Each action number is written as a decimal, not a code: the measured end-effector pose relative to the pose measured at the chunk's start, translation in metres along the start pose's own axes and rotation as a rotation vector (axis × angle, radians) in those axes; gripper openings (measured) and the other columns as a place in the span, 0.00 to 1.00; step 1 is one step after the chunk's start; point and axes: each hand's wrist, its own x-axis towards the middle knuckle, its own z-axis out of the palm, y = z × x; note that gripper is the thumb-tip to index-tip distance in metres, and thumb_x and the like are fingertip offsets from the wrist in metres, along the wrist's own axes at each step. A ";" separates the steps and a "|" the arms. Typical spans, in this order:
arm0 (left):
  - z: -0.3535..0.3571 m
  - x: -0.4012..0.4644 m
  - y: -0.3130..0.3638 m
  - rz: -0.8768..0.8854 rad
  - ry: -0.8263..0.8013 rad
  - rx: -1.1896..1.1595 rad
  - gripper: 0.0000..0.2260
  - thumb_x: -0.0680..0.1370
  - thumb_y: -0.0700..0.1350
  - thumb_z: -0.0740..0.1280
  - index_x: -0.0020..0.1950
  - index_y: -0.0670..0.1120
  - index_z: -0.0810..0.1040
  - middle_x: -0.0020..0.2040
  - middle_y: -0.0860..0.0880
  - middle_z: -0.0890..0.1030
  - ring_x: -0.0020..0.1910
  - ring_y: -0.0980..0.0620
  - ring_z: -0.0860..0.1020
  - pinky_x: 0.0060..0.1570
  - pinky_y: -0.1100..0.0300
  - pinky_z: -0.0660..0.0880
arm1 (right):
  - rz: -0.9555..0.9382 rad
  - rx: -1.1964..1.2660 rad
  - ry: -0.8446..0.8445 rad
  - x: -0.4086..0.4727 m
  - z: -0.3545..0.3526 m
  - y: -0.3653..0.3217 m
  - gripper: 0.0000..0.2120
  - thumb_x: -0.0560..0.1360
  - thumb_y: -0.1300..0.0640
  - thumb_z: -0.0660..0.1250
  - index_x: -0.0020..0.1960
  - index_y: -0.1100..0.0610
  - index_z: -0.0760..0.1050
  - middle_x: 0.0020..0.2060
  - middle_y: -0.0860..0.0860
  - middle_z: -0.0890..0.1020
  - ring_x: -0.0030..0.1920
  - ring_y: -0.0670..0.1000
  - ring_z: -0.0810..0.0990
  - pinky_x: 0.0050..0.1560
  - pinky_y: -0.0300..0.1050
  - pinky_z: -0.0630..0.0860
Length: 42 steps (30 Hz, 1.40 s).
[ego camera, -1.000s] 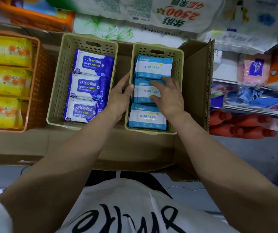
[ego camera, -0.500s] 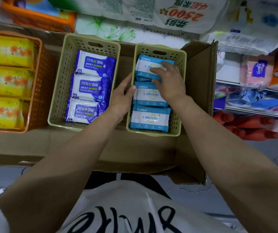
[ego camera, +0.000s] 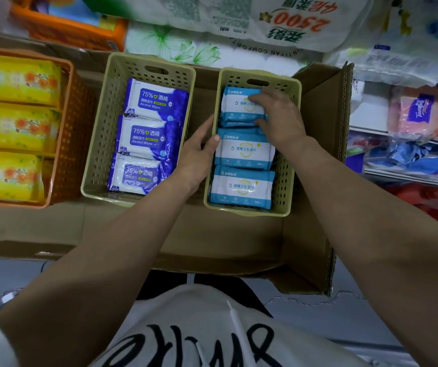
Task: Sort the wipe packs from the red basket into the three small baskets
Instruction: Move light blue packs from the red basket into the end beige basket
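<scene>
Evidently a tidying step, late in the sort. Right hand lies on the far light-blue wipe pack in the right beige basket; fingers curl over that pack's near and right edges, thumb across its top face, so it grips the pack and appears to be seating it. This pack sits slightly tilted, overlapping a second one beneath it. Nearer the person than the hand, two more light-blue packs lie flat in a row, touching end to end.

Left hand sits just left of the same basket, thumb tip touching its left rim beside the middle pack, fingers loosely bent between the two beige baskets; whether it grips the wall I cannot tell. Judgement: it steadies the basket.

Next move, as I read it: press the far pack level so the row sits flush, then release. The basket wall at the fingertips leaves little room, so fingers must slide out upward.

Left of the left hand, the middle beige basket holds three dark-blue alcohol wipe packs. Further left, an orange basket holds yellow packs. All three stand in a cardboard box, whose right flap stands close by the right forearm. No red basket in view. Beyond the hands, bagged tissue rolls; to the right, shelves of assorted goods.
</scene>
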 end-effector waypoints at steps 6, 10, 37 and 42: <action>0.000 0.000 -0.001 -0.021 0.003 0.002 0.21 0.83 0.48 0.61 0.74 0.65 0.65 0.68 0.54 0.74 0.61 0.57 0.76 0.55 0.51 0.80 | 0.061 0.109 0.120 -0.052 0.007 -0.012 0.22 0.72 0.49 0.74 0.64 0.52 0.77 0.62 0.52 0.76 0.65 0.54 0.69 0.64 0.43 0.66; 0.001 -0.001 0.000 -0.002 0.010 0.018 0.21 0.83 0.47 0.61 0.74 0.64 0.65 0.68 0.54 0.75 0.62 0.57 0.76 0.56 0.51 0.80 | 0.039 -0.073 -0.039 -0.069 0.020 -0.014 0.27 0.73 0.49 0.73 0.71 0.49 0.72 0.65 0.52 0.74 0.67 0.54 0.66 0.66 0.52 0.67; 0.010 0.003 0.003 0.067 0.093 0.068 0.21 0.83 0.42 0.61 0.75 0.57 0.68 0.70 0.54 0.74 0.60 0.62 0.75 0.52 0.65 0.78 | 0.163 -0.080 -0.152 -0.030 0.011 -0.001 0.26 0.84 0.48 0.56 0.80 0.46 0.54 0.80 0.53 0.54 0.80 0.53 0.50 0.76 0.52 0.58; 0.008 -0.003 -0.006 0.071 0.189 0.057 0.19 0.83 0.45 0.61 0.73 0.58 0.69 0.64 0.59 0.76 0.57 0.65 0.75 0.43 0.71 0.77 | 0.049 0.018 0.133 -0.041 0.005 -0.004 0.23 0.81 0.53 0.63 0.76 0.54 0.66 0.77 0.57 0.62 0.78 0.56 0.55 0.77 0.52 0.57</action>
